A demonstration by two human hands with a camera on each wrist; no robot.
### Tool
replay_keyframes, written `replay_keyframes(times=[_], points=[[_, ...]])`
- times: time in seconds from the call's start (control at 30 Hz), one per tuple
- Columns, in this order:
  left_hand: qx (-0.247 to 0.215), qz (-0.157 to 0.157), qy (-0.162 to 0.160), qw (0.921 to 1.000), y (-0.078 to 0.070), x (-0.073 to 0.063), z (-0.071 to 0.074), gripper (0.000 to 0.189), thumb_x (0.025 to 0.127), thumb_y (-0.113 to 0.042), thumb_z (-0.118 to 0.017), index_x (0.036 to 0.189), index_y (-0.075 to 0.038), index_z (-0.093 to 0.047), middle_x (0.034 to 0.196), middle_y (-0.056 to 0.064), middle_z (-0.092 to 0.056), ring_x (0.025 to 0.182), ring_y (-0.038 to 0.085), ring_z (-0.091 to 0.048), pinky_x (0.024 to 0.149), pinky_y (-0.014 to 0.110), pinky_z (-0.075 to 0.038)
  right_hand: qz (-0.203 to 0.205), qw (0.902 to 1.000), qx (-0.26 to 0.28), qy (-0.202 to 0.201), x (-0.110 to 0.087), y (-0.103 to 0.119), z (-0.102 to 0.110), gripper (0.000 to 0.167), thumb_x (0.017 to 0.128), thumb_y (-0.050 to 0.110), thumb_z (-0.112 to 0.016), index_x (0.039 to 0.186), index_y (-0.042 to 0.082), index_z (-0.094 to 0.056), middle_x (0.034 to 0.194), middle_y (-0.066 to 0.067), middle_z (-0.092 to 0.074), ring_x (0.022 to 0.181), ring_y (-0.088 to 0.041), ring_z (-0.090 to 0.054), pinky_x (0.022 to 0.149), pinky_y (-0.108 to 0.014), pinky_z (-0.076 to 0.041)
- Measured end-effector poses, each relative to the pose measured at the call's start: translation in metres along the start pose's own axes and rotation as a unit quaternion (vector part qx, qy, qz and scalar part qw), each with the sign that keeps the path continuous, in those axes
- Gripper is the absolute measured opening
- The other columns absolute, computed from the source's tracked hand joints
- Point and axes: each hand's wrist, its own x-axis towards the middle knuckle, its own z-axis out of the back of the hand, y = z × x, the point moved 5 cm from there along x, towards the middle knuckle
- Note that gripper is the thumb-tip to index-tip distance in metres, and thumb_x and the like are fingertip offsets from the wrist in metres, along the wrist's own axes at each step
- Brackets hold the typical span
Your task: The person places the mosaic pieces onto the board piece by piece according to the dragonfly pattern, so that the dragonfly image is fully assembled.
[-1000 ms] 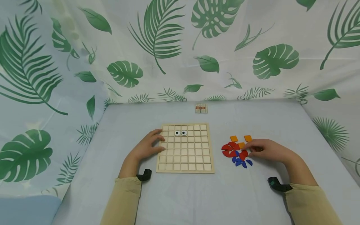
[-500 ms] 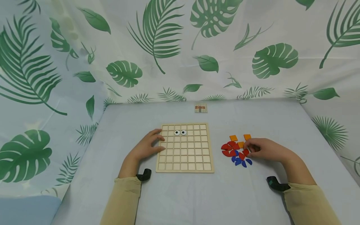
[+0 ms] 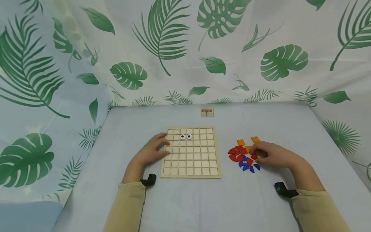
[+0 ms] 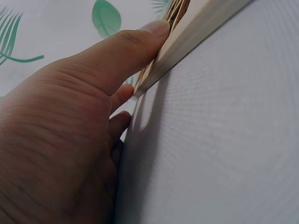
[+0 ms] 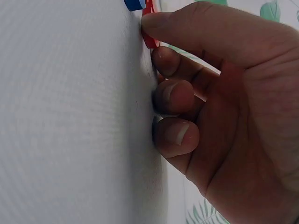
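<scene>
My left hand (image 3: 151,149) rests at the left edge of a wooden grid board (image 3: 190,176). Its thumb lies on the rim and the other fingers are spread along the side, as the left wrist view also shows. Two white eye pieces (image 3: 186,137) sit side by side near the board's top. Over the pile of flat pieces, my right hand (image 3: 273,154) has its thumb and forefinger at a red piece (image 5: 150,39), pinching it close to the cloth. The other fingers curl under, their tips on the table. Part of that piece is hidden by the thumb.
Red wedges (image 3: 236,154), blue pieces (image 3: 245,166) and orange squares (image 3: 241,142) lie loosely to the right of the board. A small patterned card (image 3: 207,111) is at the back of the white-clothed table. Leaf-printed curtains (image 3: 174,64) enclose the back and sides.
My right hand has shifted slightly, drawing the red piece a little right, away from the red wedge beside it. The rightmost orange square has turned a little. My left hand stays put.
</scene>
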Motion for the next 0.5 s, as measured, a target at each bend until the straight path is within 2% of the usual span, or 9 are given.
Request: replay_keyframes(times=[0.5], points=[[0.001, -0.001, 0.004, 1.0000, 0.0004, 0.0005, 0.0000, 0.034, 0.087, -0.042, -0.075, 0.114, -0.026, -0.061, 0.161, 0.000, -0.030, 0.152, 0.028, -0.023, 0.122, 0.050, -0.025, -0.017, 0.9999, 0.004, -0.002, -0.0007, -0.0021, -0.0014, 0.030, 0.085, 0.021, -0.077, 0.111, 0.021, -0.062, 0.094, 0.004, -0.057, 0.088, -0.016, -0.051, 0.071, -0.021, -0.050]])
